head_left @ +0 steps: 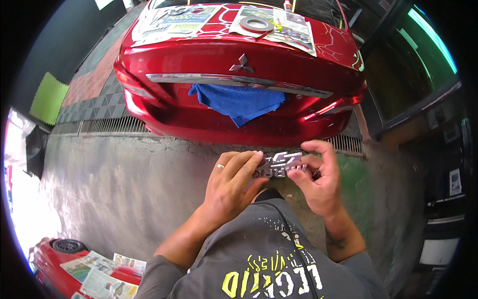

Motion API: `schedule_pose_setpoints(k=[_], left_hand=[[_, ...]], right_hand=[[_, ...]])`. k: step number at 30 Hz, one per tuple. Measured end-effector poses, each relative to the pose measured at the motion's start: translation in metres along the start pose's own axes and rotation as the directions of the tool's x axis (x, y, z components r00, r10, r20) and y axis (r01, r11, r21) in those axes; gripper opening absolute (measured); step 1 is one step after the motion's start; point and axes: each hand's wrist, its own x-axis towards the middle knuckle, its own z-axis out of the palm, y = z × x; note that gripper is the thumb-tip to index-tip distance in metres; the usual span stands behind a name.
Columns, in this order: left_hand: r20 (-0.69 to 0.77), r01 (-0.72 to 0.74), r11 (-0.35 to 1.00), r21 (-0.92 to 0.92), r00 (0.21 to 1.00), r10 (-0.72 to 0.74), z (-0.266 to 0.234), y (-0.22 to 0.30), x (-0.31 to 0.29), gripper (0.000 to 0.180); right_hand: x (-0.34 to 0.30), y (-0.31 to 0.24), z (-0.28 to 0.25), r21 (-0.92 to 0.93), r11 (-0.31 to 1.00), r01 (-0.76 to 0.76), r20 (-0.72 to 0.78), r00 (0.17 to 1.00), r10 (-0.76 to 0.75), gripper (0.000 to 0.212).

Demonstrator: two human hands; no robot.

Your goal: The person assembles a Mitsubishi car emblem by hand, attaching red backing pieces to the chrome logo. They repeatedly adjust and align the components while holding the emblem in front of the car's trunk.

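In front of my body I hold a chrome lettered car badge (282,160) up between both hands. My left hand (230,185), with a ring on one finger, closes on the badge's left end. At the other end my right hand (321,183) pinches the badge between thumb and fingers, its index finger raised and bent. The fingers cover both ends of the badge. Beyond my hands stands the rear of a red car (189,57), and a blue cloth (239,103) hangs below its chrome trim strip (174,78).
Newspaper sheets (144,34) lie on the car's boot lid, with a roll of tape (256,24) and a small bottle (288,6) there. A floor grate (102,125) runs under the car's rear. Lower left is a red car part or vehicle (50,269) with papers on it.
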Motion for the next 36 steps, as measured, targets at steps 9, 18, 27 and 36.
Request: schedule_pose_setpoints(k=[9, 18, 27, 36], left_hand=[[0.338, 0.466, 0.098, -0.879, 0.756, -0.561, 0.025, 0.027, -0.017, 0.059], [0.447, 0.318, -0.370, -0.873, 0.826, -0.344, 0.091, 0.045, 0.001, 0.065], [0.417, 0.349, -0.250, -0.903, 0.854, -0.311, 0.123, 0.066, 0.025, 0.071], [0.380, 0.348, -0.159, -0.924, 0.885, -0.271, 0.135, 0.073, 0.047, 0.067]], right_hand=[[-0.017, 0.024, -0.025, -0.062, 0.974, -0.216, 0.233, 0.946, 0.225, 0.010], [0.011, -0.012, -0.077, -0.180, 0.940, 0.290, 0.286, 0.930, -0.232, 0.008], [0.011, -0.006, -0.119, -0.287, 0.852, 0.438, 0.304, 0.885, -0.353, 0.014], [0.012, -0.002, -0.135, -0.250, 0.860, 0.445, 0.254, 0.887, -0.386, 0.013]])
